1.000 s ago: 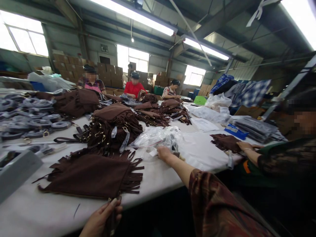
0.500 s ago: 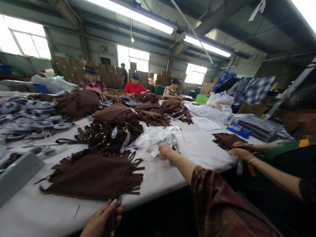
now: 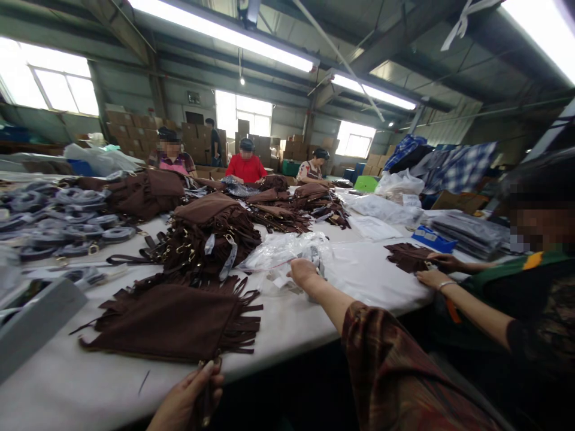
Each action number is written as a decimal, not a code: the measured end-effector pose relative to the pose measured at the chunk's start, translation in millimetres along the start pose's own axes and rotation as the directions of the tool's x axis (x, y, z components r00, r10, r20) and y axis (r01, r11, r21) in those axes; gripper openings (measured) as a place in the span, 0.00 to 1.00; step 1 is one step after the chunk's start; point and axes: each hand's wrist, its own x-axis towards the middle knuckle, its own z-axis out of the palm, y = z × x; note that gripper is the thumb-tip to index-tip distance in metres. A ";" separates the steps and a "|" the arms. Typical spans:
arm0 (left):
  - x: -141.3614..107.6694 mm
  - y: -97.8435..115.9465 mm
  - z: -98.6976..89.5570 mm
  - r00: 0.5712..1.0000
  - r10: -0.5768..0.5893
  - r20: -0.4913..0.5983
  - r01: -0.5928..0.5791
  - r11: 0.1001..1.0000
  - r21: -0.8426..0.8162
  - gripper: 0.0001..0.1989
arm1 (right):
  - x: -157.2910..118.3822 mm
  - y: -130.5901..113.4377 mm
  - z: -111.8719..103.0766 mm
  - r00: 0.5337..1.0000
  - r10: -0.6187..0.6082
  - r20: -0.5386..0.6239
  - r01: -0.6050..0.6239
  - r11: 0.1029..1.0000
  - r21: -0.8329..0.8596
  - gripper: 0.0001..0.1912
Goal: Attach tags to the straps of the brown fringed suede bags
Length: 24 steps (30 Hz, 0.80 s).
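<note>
A dark brown fringed bag (image 3: 166, 323) lies flat near the table's front edge, fringe spreading to its left and right. At its lower right corner my left hand (image 3: 191, 392) is closed on a short dark strap with metal fittings, which dangles below the fingers. My right hand (image 3: 303, 272) reaches forward to a clear plastic bag (image 3: 274, 248) with small pale and grey pieces in it. The fingers of that hand are mostly hidden at the plastic. Right behind the flat bag rises a pile of brown fringed bags (image 3: 211, 215) with gold clasps and plastic-wrapped tags.
Coiled grey straps (image 3: 67, 218) cover the left side, behind a grey box (image 3: 40, 323). A co-worker's hands (image 3: 433, 272) hold a small brown fringed piece (image 3: 404, 256) at right, near a blue packet (image 3: 433, 238) and stacked grey packages (image 3: 476, 230). More people sit across the table.
My hands stay nearly where they were, the left on the strap and the right at the plastic bag. The view has shifted slightly, and the co-worker at right shows more fully.
</note>
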 end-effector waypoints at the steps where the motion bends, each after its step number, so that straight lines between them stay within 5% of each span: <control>1: 0.0 -0.2 -0.2 1.000 0.007 -0.005 -0.007 1.000 0.002 0.12 | 0.6 -0.8 -0.4 1.000 -0.006 -0.009 0.006 1.000 -0.002 0.18; 9: 1.3 -1.2 -1.7 1.000 0.006 0.001 -0.006 1.000 0.005 0.14 | 7.0 3.7 -2.2 0.997 -0.078 -0.004 0.078 0.997 -0.019 0.16; 18: 3.8 -3.2 -6.5 0.998 -0.046 0.043 0.047 0.999 -0.012 0.19 | 20.5 14.9 -11.3 0.999 0.045 -0.031 -0.045 0.999 -0.019 0.16; 24: 15.2 -9.2 -13.8 0.999 -0.028 0.031 0.028 1.000 -0.003 0.20 | 28.2 14.6 -11.1 1.000 0.012 -0.003 -0.012 1.000 -0.009 0.18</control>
